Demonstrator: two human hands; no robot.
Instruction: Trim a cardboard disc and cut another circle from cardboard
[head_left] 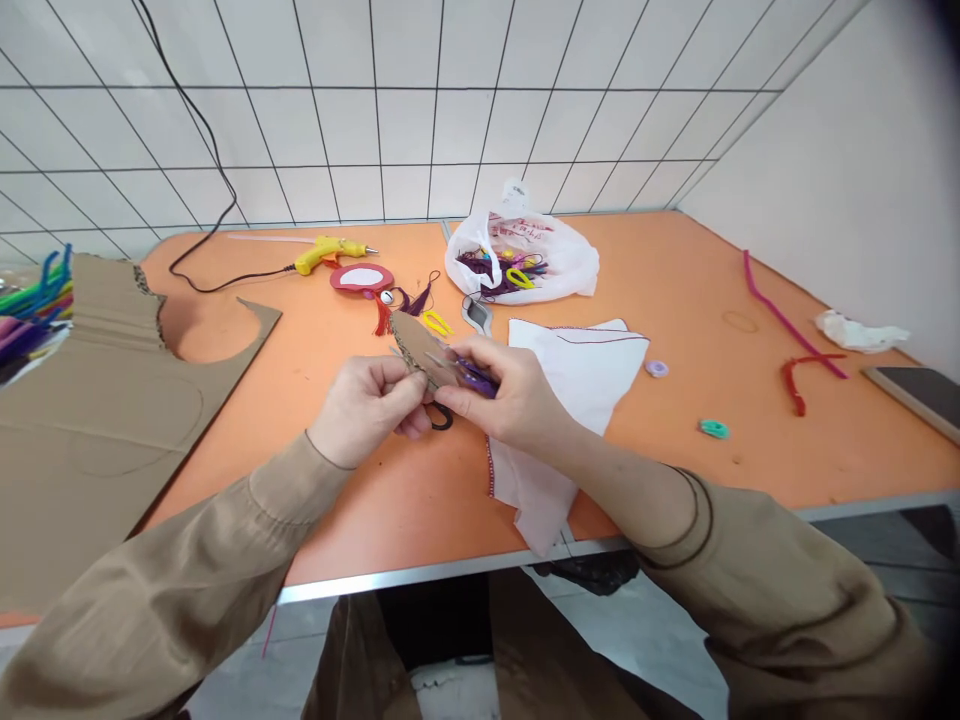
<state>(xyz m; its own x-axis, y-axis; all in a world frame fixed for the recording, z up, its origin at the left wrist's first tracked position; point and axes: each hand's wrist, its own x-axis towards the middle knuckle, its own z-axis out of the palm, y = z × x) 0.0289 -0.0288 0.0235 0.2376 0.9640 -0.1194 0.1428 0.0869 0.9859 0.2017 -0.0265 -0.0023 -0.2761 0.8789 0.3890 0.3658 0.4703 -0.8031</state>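
My left hand [379, 400] pinches the near edge of a small cut piece of cardboard [416, 340] with a ragged, corrugated rim. In my right hand [510, 390] is a pair of purple-handled scissors [476, 376], their blades at the cardboard's right side. How far the blades are apart cannot be made out. Below the cardboard a black looped handle [442, 417] shows, mostly hidden by my hands. Just beyond lie a red tassel [382, 316], a yellow bent strip [437, 322] and a grey pointed tool [477, 314]. White cloth [577, 370] spreads under my right forearm.
A large cardboard sheet [90, 400] with a rounded cut-out covers the left. Farther back are a corded yellow glue gun [326, 254], a red oval piece [362, 279] and a plastic bag [566, 262]. Pipe cleaners [791, 310], a green coil [714, 429] and a phone [915, 395] lie rightward.
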